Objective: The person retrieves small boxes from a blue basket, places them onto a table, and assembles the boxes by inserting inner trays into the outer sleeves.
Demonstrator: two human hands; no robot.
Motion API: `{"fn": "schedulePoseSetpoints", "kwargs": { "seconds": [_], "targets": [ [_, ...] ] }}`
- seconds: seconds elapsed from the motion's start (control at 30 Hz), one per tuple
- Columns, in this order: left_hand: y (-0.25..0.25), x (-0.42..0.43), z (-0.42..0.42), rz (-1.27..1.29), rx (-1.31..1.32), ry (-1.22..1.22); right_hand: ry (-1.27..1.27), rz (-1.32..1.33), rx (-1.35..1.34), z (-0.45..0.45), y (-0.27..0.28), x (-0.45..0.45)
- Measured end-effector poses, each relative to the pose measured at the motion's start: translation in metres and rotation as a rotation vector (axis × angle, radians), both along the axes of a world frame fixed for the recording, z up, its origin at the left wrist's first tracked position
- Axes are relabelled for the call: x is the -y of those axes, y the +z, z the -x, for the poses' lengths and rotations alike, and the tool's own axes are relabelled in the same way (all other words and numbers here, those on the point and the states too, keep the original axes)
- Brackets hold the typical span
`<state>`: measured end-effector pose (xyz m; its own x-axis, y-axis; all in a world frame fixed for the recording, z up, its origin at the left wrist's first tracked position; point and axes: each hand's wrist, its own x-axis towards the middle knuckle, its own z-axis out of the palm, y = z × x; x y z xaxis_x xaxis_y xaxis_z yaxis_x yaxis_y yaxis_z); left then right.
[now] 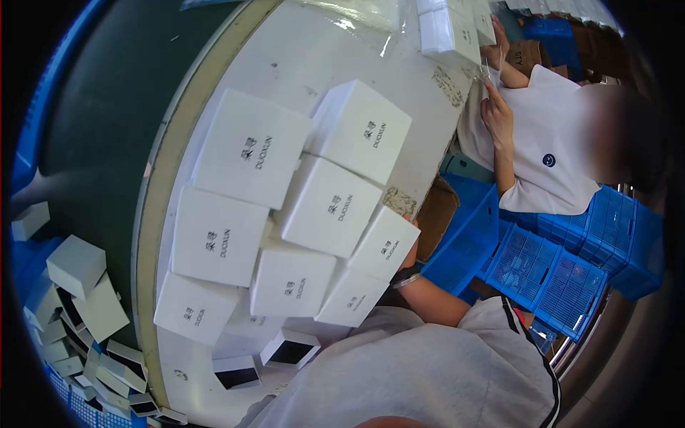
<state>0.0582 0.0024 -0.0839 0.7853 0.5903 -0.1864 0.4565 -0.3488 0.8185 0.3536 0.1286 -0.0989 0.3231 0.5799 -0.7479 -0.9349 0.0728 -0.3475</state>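
Several white lidded boxes printed DUOXUN stand close together on the pale table. My right hand (pixel 413 245) is at the outer side of the small white box (pixel 385 245) at the group's right edge. That box hides most of its fingers, so I cannot tell whether it grips the box or only rests against it. A dark band and a bracelet (pixel 405 277) circle my right wrist. Larger boxes, such as the white box (pixel 332 207), stand beside the small one. My left hand is out of view.
Two white boxes with dark openings (pixel 291 351) lie near my shirt. Past the table edge (pixel 153 214), white boxes and lids (pixel 100 307) are heaped at left. A co-worker (pixel 535 135) handles stacked white boxes (pixel 449 36) at upper right. Blue crates (pixel 521 260) stand below.
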Motion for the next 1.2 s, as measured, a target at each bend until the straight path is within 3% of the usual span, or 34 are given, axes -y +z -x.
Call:
{"fn": "schedulePoseSetpoints", "kwargs": {
  "seconds": [0.07, 0.2, 0.3, 0.33, 0.43, 0.47, 0.53, 0.6, 0.67, 0.7, 0.77, 0.8, 0.87, 0.93, 1.0, 1.2],
  "targets": [
    [0.004, 0.001, 0.003, 0.016, 0.005, 0.012, 0.003, 0.142, 0.149, -0.007, -0.018, 0.013],
    [0.017, 0.002, 0.006, 0.060, 0.019, 0.028, 0.087, 0.172, 0.306, -0.006, -0.018, 0.016],
    [0.027, 0.000, 0.004, 0.107, 0.025, 0.053, 0.354, 0.217, 0.660, -0.022, -0.034, 0.036],
    [0.030, -0.001, 0.003, 0.127, 0.031, 0.062, 0.360, 0.222, 0.653, -0.023, -0.033, 0.036],
    [0.040, -0.007, 0.001, 0.223, 0.036, 0.106, 0.497, 0.490, 0.851, -0.014, -0.002, 0.023],
    [0.043, -0.011, 0.000, 0.281, 0.041, 0.128, 0.516, 0.491, 0.842, -0.012, 0.005, 0.030],
    [0.051, -0.019, -0.001, 0.477, 0.059, 0.174, 0.557, 0.598, 0.564, -0.012, 0.020, 0.043],
    [0.058, -0.029, 0.002, 0.791, 0.095, 0.233, 0.525, 0.603, 0.535, -0.007, 0.026, 0.064],
    [0.071, -0.039, 0.015, 1.121, 0.142, 0.306, 0.786, 0.606, 0.643, -0.006, 0.034, 0.084],
    [0.079, -0.044, 0.025, 1.235, 0.159, 0.352, 0.802, 0.595, 0.629, -0.006, 0.040, 0.088],
    [0.093, -0.053, 0.051, 1.313, 0.159, 0.584, 1.031, 0.445, 0.521, -0.007, 0.056, 0.088],
    [0.098, -0.057, 0.067, 1.287, 0.161, 0.763, 1.041, 0.436, 0.509, -0.004, 0.063, 0.084],
    [0.097, -0.071, 0.079, 0.926, 0.250, 1.221, 1.227, 0.296, 0.516, -0.001, 0.076, 0.071],
    [0.092, -0.102, 0.068, 0.711, 0.212, 1.383, 1.281, 0.239, 0.479, 0.003, 0.076, 0.062],
    [0.082, -0.130, 0.047, 0.487, 0.130, 1.315, 1.330, 0.184, 0.443, 0.008, 0.075, 0.053],
    [0.063, -0.171, 0.013, 0.532, -0.019, 1.302, 1.305, 0.207, 0.315, 0.014, 0.090, 0.040]
  ]
}}
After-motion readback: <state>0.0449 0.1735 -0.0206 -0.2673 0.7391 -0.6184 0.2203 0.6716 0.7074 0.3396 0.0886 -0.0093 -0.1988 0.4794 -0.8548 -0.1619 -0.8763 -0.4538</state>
